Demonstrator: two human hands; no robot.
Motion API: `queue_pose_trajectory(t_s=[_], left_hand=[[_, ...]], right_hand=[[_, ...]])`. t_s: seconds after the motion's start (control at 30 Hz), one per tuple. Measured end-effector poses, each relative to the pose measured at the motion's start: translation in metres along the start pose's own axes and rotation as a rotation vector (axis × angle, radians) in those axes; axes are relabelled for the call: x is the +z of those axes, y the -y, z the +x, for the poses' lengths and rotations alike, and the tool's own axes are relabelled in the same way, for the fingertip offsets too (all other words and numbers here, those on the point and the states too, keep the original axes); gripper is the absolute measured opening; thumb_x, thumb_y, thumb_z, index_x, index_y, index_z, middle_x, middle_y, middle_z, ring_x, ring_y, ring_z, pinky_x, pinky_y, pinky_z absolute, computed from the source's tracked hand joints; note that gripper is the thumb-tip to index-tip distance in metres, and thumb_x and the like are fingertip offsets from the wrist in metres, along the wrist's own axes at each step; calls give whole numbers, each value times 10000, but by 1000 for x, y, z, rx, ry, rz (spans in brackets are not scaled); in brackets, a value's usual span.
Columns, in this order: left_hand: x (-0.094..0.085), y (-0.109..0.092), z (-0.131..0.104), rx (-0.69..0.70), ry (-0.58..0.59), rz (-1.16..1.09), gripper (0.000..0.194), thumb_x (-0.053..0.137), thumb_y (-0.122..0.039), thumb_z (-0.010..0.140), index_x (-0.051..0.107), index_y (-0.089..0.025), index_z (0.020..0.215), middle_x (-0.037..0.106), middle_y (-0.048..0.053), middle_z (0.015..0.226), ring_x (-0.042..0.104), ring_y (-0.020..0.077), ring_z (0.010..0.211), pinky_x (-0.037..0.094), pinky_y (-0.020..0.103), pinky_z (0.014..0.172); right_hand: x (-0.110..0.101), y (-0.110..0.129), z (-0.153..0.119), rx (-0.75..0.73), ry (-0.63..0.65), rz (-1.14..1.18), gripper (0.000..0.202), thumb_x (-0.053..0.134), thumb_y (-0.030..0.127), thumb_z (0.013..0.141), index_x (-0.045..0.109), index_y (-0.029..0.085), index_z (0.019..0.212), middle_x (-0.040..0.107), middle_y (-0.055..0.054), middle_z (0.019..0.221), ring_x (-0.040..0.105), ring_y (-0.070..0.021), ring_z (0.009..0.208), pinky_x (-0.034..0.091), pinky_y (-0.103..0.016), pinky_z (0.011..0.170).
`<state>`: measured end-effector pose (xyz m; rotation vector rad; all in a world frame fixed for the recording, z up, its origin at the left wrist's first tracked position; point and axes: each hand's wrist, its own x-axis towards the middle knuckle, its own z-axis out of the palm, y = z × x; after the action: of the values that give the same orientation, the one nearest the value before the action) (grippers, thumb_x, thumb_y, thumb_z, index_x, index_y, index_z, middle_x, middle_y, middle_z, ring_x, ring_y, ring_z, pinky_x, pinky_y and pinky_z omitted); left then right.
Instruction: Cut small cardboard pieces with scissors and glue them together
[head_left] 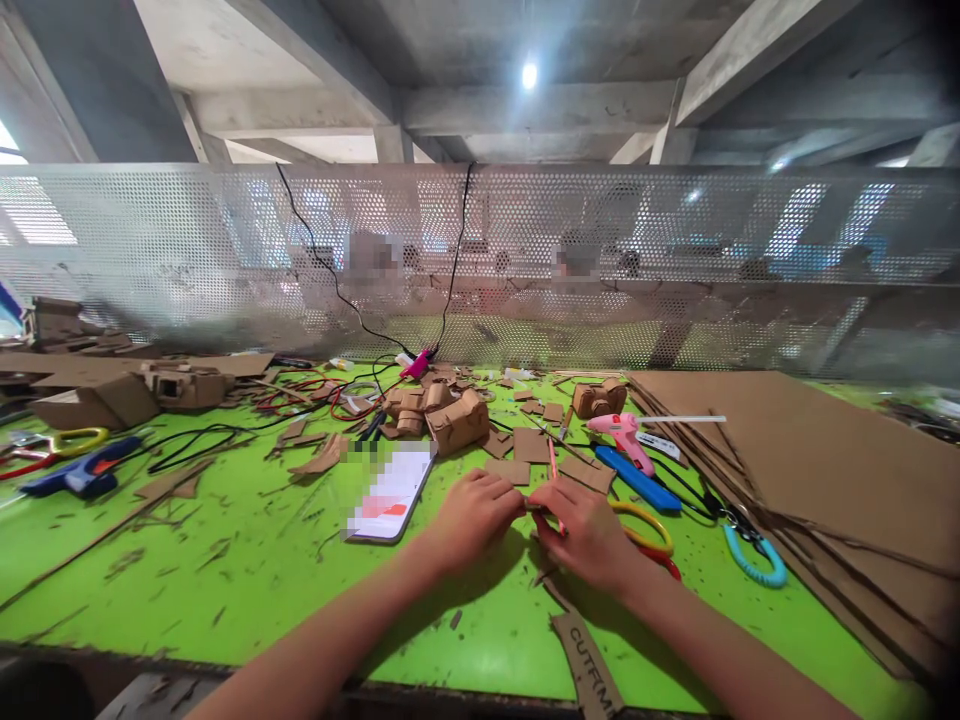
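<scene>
A small cardboard piece point(531, 507) sits pinched between the two hands at the near middle of the green table point(247, 570), just above its surface. The left hand point(474, 518) curls its fingers closed onto the piece's left end; the right hand point(589, 535) closes on the right end and also grips a thin pencil point(554, 472), which slants up and away from the knuckles. How much of the piece lies inside the fingers cannot be told — it is mostly covered.

Just left of the left hand lies a smartphone point(391, 492), screen up. Just beyond the hands are flat cardboard squares point(525, 447), and farther back a cluster of folded cardboard models point(439, 410). To the right of the right hand, touching the table, lie yellow-and-red handled scissors point(651, 535); beyond them a blue utility knife point(637, 478) and a pink glue gun point(622, 432) with a glue stick pointing right. A teal coiled cord point(757, 560) lies near the edge of a stack of large cardboard sheets point(817, 470) filling the right side.

At the near edge, a printed cardboard strip point(589, 665) lies by the right forearm. Far left — a blue glue gun point(79, 475) and more cardboard boxes point(120, 390). A perforated metal screen point(480, 260) stands along the table's far side.
</scene>
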<state>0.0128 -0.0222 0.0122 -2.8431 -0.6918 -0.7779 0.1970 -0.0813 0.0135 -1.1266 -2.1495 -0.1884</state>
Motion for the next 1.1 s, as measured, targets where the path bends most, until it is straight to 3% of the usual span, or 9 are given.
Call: queue_pose_trajectory(t_s=[0.17,0.33,0.9,1.1], left_hand=[[-4,0,1,-12,10,-18,218,435,-232,912,587,-184,762,612,34,665,567,175,639,365,319,638],[-1,3,-1,23,-45,-40,237,398,-216,917,573,-181,760,604,33,651,553,167,614,369,320,642],[11,5,-7,14,-186,-249,189,451,-181,893,608,-171,788,635,39,654,561,169,636,384,281,610],[13,7,-7,3,-160,-219,151,488,-207,887,620,-176,821,655,38,678,583,169,641,397,294,639]], right_hand=[[-3,1,1,39,-20,-19,140,542,146,846,596,200,963,671,-54,882,620,-201,801,456,-299,684],[-6,2,1,83,41,-74,65,556,226,872,616,201,868,669,-31,799,619,-186,730,418,-281,635],[-7,3,1,83,98,-80,72,575,226,869,637,190,868,673,-25,789,606,-164,727,393,-260,646],[-4,-2,1,103,136,-96,78,570,224,871,640,192,888,674,-29,823,608,-169,742,392,-263,654]])
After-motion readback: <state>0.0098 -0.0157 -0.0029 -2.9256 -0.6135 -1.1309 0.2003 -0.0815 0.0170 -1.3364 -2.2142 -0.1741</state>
